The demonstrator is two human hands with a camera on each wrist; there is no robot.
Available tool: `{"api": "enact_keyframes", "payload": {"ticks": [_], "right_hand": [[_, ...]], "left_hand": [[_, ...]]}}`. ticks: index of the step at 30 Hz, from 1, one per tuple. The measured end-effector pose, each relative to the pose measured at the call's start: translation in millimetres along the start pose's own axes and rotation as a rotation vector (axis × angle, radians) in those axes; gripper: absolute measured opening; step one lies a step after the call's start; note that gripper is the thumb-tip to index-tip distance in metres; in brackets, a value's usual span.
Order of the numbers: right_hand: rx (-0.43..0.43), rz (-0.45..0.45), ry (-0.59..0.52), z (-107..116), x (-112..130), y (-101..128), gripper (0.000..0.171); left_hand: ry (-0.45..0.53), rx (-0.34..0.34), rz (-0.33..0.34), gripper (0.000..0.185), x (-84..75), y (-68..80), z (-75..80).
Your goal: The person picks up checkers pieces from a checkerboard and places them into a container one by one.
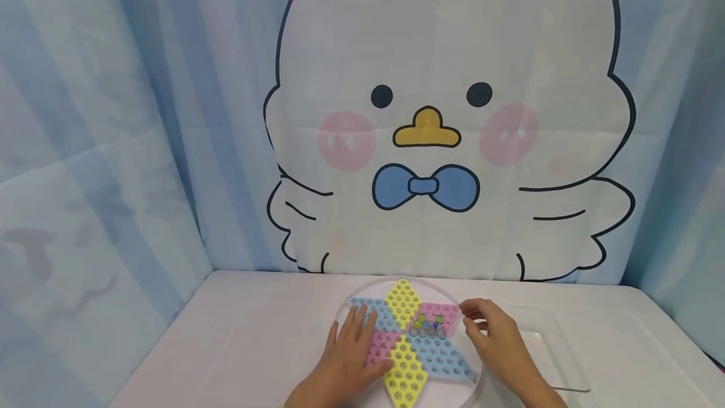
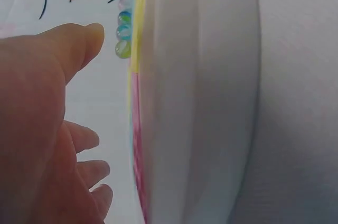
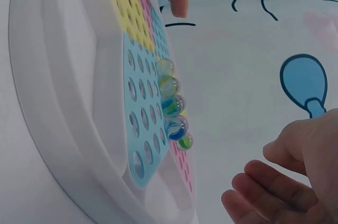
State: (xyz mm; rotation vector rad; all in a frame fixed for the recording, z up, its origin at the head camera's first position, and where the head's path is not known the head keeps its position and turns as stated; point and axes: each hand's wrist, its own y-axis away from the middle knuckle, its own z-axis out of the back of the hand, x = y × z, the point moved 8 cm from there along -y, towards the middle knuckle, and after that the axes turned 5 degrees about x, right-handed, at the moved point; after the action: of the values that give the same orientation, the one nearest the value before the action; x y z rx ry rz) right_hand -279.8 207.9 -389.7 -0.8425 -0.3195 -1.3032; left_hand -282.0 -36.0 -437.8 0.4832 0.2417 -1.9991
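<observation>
A round clear-rimmed board (image 1: pixel 402 294) with a yellow, blue and pink star of holes lies on the white table. Several glass marbles (image 1: pixel 427 325) sit in holes near its middle right. My left hand (image 1: pixel 351 348) rests flat on the board's left side, fingers straight and spread. My right hand (image 1: pixel 495 335) hovers at the board's right edge, fingers loosely curled, nothing seen in them. The left wrist view shows the left hand (image 2: pixel 47 113), the board's rim (image 2: pixel 200 102) and the marbles (image 2: pixel 123 34). In the right wrist view are the marbles (image 3: pixel 171 105), the board (image 3: pixel 79 102) and the right hand (image 3: pixel 285 182).
The white table (image 1: pixel 255 332) ends at a blue curtain with a large cartoon chick (image 1: pixel 442 112) close behind the board. A clear flat sheet (image 1: pixel 552 348) lies under and to the right of the right hand.
</observation>
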Motion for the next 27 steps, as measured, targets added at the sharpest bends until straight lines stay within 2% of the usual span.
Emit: {"api": "enact_keyframes", "payload": {"ticks": [8,13,18,27], "right_hand": [[0.042,-0.075,-0.053,-8,3,-2,0.02],[0.079,-0.125,-0.106,-19,3,1,0.018],[0.07,-0.142,-0.141,-29,4,3,0.016],[0.069,-0.173,-0.111,-44,-3,4,0.015]], "left_hand": [[0.072,0.075,0.028,0.091,5.6,-2.2,-12.3],[0.017,0.126,0.049,0.098,8.4,-2.1,-19.3],[-0.028,0.144,0.041,0.102,7.7,0.5,-21.2],[-0.059,0.158,0.044,0.107,5.9,1.0,-23.1]]}}
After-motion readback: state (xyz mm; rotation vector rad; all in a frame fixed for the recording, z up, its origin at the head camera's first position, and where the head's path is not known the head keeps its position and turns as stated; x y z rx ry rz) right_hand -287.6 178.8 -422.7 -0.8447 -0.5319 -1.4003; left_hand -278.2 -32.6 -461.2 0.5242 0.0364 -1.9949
